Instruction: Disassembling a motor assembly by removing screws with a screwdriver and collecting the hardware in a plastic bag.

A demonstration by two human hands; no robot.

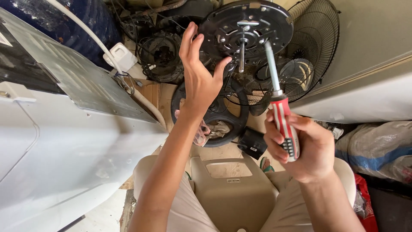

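Note:
My left hand (198, 73) is raised with fingers spread, its fingertips and thumb touching the left edge of a round black fan motor housing (253, 25) with a metal shaft (242, 53) sticking out of its middle. My right hand (305, 148) grips a screwdriver (281, 107) by its red and white handle. The metal shank points up and its tip rests on the housing just right of the shaft.
A black wire fan guard (315, 47) stands behind the housing. A black ring-shaped part (234, 124) and a small black box (252, 143) lie on the floor. A white appliance with a grey metal panel (81, 81) fills the left. A beige plastic stool (234, 189) sits between my knees. Sacks (377, 148) lie at right.

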